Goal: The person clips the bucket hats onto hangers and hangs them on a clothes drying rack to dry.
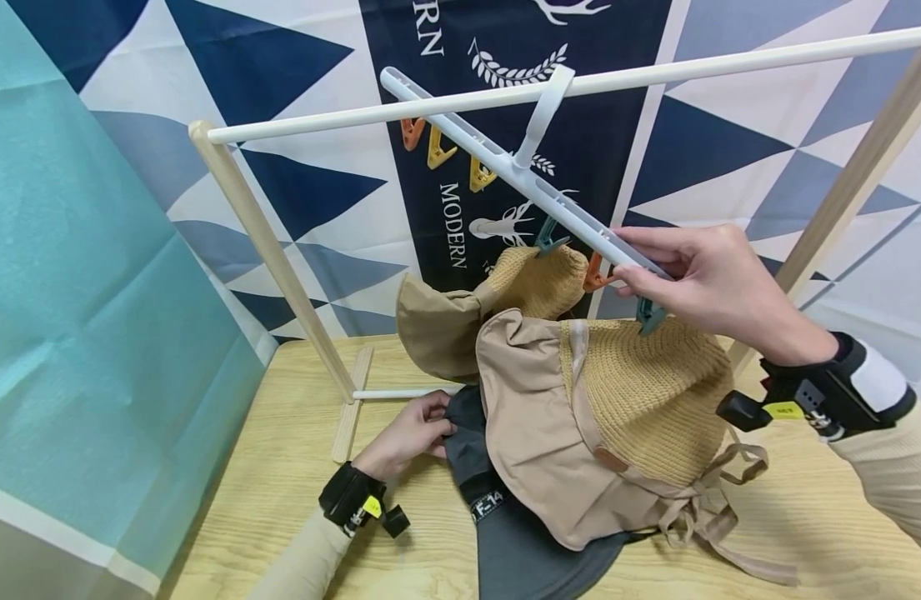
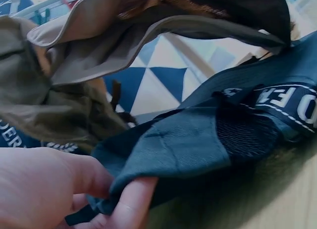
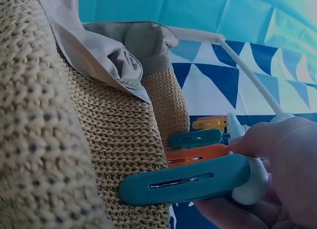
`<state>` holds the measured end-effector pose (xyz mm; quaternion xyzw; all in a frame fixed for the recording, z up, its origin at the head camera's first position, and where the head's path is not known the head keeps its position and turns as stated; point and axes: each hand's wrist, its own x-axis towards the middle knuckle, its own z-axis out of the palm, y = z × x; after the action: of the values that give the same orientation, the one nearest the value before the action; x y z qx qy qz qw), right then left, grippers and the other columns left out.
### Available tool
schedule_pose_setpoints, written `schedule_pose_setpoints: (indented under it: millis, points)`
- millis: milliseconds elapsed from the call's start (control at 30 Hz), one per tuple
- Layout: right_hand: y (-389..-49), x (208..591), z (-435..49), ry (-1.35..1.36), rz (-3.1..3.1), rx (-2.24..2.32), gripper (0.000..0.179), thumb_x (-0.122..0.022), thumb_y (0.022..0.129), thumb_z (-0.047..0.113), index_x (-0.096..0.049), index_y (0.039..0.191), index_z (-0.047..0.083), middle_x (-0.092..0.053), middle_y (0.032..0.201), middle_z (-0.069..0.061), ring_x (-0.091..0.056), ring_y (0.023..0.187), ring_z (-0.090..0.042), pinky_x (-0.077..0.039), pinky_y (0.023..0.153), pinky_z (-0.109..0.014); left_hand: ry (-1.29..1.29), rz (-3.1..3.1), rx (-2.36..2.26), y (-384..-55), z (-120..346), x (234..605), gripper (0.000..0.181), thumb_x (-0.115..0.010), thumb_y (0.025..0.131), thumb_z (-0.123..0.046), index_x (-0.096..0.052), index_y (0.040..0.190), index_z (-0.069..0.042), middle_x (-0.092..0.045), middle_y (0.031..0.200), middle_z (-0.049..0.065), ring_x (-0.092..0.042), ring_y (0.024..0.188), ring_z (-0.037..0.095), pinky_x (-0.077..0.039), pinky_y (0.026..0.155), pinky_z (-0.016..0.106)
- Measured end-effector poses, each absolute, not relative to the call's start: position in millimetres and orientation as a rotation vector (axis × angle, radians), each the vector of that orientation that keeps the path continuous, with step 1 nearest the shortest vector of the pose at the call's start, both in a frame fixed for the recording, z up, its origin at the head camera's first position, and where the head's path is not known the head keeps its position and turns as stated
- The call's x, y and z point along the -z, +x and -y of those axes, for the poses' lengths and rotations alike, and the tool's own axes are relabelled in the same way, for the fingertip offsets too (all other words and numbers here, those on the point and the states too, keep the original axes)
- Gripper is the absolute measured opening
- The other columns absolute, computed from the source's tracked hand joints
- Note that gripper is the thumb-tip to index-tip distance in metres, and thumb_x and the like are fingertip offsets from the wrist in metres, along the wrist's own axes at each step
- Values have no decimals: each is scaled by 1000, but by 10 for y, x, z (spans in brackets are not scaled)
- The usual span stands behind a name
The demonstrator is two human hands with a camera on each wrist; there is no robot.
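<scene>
My right hand [image 1: 708, 271] grips the near end of a white clip hanger [image 1: 538, 187], which hooks over a white rail and slants toward me. From its teal clip [image 3: 183, 182] hangs a beige straw sun hat [image 1: 655, 400] with a fabric brim and ribbon ties. Behind it, a second straw hat [image 1: 538, 283] hangs from another teal clip [image 1: 552, 236]. Low at the table, my left hand [image 1: 411, 433] pinches the edge of a dark cap [image 2: 173, 144] with a lettered band. The sun hat's brim covers part of this cap.
The white rail [image 1: 302, 123] spans a wooden rack with a left post [image 1: 272, 258] and a right post [image 1: 858, 175]. Orange and yellow clips [image 1: 439, 148] hang at the hanger's far end. Patterned cloth stands behind the wooden table [image 1: 280, 467]; a teal curtain [image 1: 92, 275] hangs at left.
</scene>
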<state>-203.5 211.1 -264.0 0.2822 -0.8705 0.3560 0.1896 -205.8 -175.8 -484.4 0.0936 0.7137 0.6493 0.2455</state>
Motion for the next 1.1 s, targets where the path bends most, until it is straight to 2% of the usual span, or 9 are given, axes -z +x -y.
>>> schedule_pose_setpoints:
  millis: [167, 367, 567, 733, 1100]
  points:
    - [-2008, 2633, -2134, 773, 2444, -988, 53, -80, 99, -5, -70, 150, 2, -86, 109, -23, -77, 84, 15, -54, 59, -12, 258, -1998, -1712, -2113, 1926, 4784, 16, -55, 104, 3, -60, 119, 4, -69, 98, 0, -71, 77, 8, -63, 72, 23]
    - [-2000, 2630, -2147, 787, 2435, -996, 53, -80, 99, -7, -70, 150, -1, -85, 111, -25, -77, 84, 15, -55, 62, -11, 232, -2052, -1710, -2161, 2105, 4685, 9, -55, 104, 5, -59, 112, 2, -66, 93, -1, -69, 72, 8, -61, 67, 22]
    - [-1994, 2649, -2178, 785, 2425, -983, 54, -80, 96, -10, -69, 149, -4, -84, 109, -27, -74, 83, 20, -47, 54, -11, 178, -2107, -1709, -2194, 2224, 4628, 12, -55, 103, 5, -59, 115, 4, -64, 92, -1, -68, 71, 6, -59, 66, 22]
    - [-1975, 2630, -2211, 766, 2417, -924, 54, -81, 95, -11, -72, 147, -1, -84, 109, -27, -70, 81, 24, -38, 49, -16, 136, -2191, -1685, -2227, 2327, 4576, 16, -55, 104, 5, -59, 119, 6, -61, 90, -2, -63, 70, 6, -58, 65, 22]
    - [-1929, 2618, -2302, 751, 2429, -889, 51, -80, 96, -9, -73, 146, -2, -84, 104, -28, -69, 76, 23, -33, 45, -22, 54, -2382, -1627, -2209, 2545, 4409, 22, -57, 107, 1, -61, 128, 6, -61, 103, 4, -67, 75, 10, -60, 69, 25]
